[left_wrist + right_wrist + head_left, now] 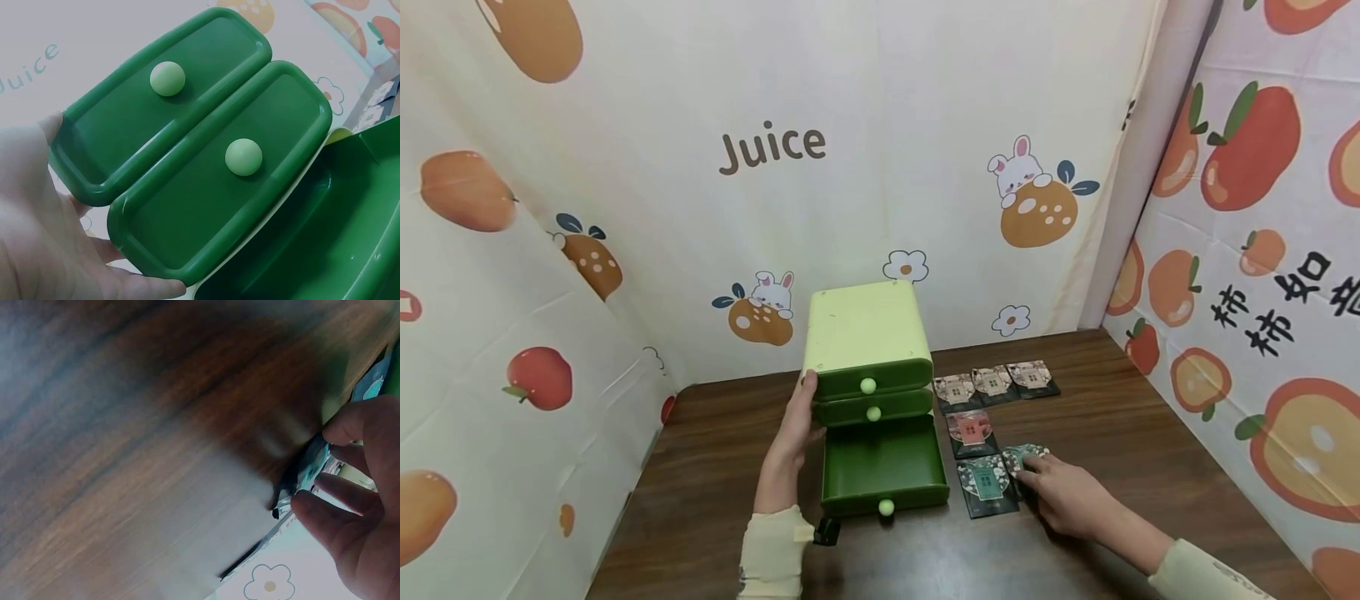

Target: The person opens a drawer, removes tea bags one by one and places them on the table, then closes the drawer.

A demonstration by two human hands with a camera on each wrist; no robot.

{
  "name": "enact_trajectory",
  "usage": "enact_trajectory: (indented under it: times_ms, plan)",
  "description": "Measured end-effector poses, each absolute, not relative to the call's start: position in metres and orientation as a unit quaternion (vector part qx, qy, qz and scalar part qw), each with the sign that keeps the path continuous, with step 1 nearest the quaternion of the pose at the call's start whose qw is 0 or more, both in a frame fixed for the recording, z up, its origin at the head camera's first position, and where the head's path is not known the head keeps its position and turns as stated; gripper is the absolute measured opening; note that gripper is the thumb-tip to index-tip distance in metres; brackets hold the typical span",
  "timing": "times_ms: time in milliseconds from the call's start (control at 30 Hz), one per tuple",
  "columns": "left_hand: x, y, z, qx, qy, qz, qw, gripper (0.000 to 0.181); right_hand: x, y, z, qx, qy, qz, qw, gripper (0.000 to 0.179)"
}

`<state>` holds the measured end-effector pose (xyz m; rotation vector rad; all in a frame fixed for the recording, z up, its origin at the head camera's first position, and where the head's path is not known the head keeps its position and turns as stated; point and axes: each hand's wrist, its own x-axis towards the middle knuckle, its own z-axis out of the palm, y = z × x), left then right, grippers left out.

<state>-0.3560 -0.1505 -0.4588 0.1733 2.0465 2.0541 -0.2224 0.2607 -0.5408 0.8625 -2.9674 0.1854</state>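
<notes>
My left hand (793,425) rests against the left side of a small green drawer cabinet (865,325), its fingers fairly straight and spread along the side in the left wrist view. The upper drawer (125,137) and middle drawer (219,200) are closed, each with a round pale knob. Below them the bottom drawer (883,458) stands pulled out, showing its floor. To the right, my right hand (1067,496) pinches a flat green-patterned sachet (1018,456) low at the table, thumb against fingers. Beside it, to the left, lies another green sachet (987,483).
A red sachet (972,432) lies behind the green ones. Farther back, three beige-and-dark sachets (992,383) form a row right of the cabinet. All lie on the dark wooden table (700,500). Fruit-printed curtains (880,167) enclose the back and sides.
</notes>
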Motion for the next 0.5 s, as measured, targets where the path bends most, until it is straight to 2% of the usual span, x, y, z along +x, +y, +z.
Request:
enact_trajectory:
  times_ms: [133, 233, 300, 500]
  plan:
    - [-0.357, -0.15, -0.459, 0.062, 0.699, 0.703, 0.116, 0.067, -0.222, 0.255, -0.541, 0.305, -0.946, 0.04, 0.102, 0.028]
    - [-0.358, -0.15, -0.459, 0.066, 0.701, 0.701, 0.114, 0.067, -0.222, 0.248, -0.539, 0.309, -0.94, 0.039, 0.141, 0.015]
    - [-0.358, -0.15, -0.459, 0.066, 0.703, 0.699, 0.113, 0.067, -0.222, 0.241, -0.536, 0.306, -0.939, 0.045, 0.15, 0.011]
    - [-0.357, -0.151, -0.458, 0.059, 0.702, 0.7, 0.118, 0.067, -0.214, 0.205, -0.528, 0.288, -0.942, 0.089, 0.147, 0.023]
